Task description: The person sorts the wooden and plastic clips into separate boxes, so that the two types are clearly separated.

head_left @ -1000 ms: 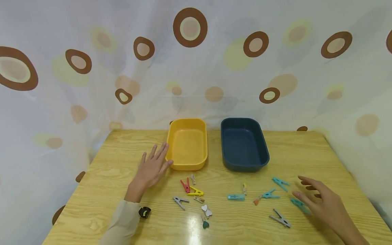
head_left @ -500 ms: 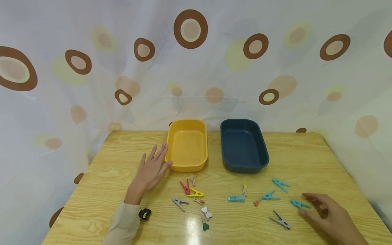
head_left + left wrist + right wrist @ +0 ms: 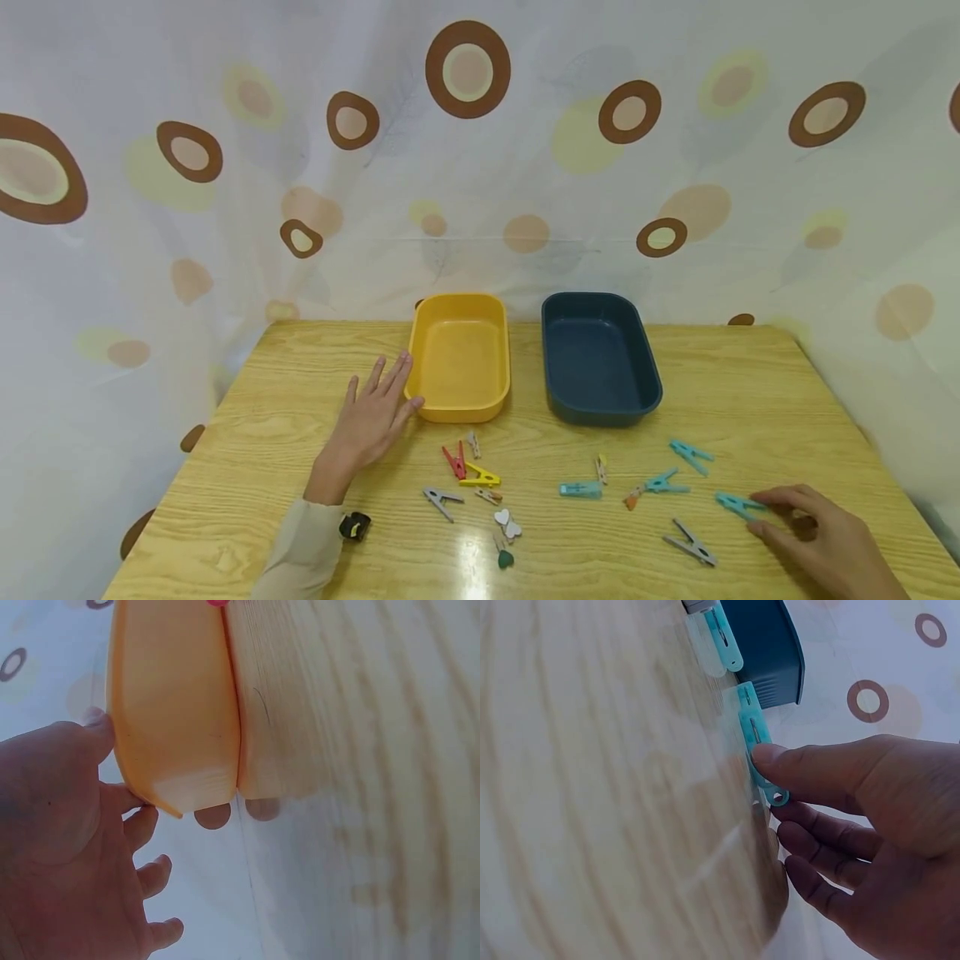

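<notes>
My left hand [image 3: 366, 427] rests against the left side of the yellow bin [image 3: 461, 413], its fingers spread and fairly straight. The left wrist view shows the thumb touching the rim of that bin [image 3: 176, 712]. At the right, my right hand [image 3: 821, 537] pinches the handle ends of a teal clothespin [image 3: 733, 503] between thumb and index finger. That clothespin [image 3: 750, 716] lies low at the tabletop in the right wrist view, partly covered by the thumb, with the other fingers loosely bent. A grey clothespin [image 3: 692, 546] lies just left of this hand.
A dark blue bin [image 3: 603, 415] stands right of the yellow one. Teal clothespins [image 3: 690, 456] and a teal clip [image 3: 581, 490] lie before it. Red [image 3: 455, 461], yellow [image 3: 480, 476] and grey [image 3: 442, 500] clothespins lie nearer the left, with heart clips [image 3: 507, 523] and a black clip [image 3: 355, 526].
My right hand has come down and toward me, and its thumb and index finger have closed on the teal clothespin's handles. The left hand stays at the yellow bin.
</notes>
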A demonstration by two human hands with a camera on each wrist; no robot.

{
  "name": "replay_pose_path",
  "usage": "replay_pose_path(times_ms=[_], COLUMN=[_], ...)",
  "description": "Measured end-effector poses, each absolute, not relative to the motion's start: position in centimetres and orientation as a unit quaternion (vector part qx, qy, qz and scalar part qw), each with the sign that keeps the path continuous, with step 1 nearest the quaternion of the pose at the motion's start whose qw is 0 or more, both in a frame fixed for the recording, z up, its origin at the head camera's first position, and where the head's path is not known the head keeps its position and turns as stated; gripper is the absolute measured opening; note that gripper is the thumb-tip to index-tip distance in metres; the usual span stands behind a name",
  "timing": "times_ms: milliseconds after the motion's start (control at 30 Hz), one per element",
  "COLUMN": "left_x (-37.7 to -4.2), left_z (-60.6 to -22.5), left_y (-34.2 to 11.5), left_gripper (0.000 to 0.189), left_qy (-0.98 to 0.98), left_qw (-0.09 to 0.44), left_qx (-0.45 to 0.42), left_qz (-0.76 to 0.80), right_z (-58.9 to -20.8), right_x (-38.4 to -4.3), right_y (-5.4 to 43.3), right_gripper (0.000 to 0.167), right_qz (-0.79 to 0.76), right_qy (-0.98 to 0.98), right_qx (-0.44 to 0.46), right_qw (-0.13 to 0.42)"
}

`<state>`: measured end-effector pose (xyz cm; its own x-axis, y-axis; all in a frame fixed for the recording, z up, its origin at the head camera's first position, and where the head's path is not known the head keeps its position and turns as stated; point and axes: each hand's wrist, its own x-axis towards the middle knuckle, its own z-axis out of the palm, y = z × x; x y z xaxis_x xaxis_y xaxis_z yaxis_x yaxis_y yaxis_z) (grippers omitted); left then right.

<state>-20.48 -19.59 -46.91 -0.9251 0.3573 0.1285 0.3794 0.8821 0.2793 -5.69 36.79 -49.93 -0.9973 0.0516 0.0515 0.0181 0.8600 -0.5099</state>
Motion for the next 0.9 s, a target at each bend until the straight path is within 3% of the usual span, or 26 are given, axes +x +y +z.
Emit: replay_pose_path(times_ms=[433,900], left_x=[-20.5,-20.7], left_z=[-47.1,-47.5], left_y=[-19.6,-19.6], left_gripper=[0.070,0.071], left_qy=[-0.967,-0.967], left_qw=[0.037,0.043], left_qx=[-0.191,-0.191], left_qz=[-0.164,-0.160], right_z=[-49.5,-48.8], right_x=[-5.6,-7.0], right_y=[36.6,35.9], right_gripper=[0.038,0.028], right_qz=[0.301,0.348], right_qy=[-0.952,-0.927], right_qx=[-0.035,0.033], right_qw=[0.049,0.136])
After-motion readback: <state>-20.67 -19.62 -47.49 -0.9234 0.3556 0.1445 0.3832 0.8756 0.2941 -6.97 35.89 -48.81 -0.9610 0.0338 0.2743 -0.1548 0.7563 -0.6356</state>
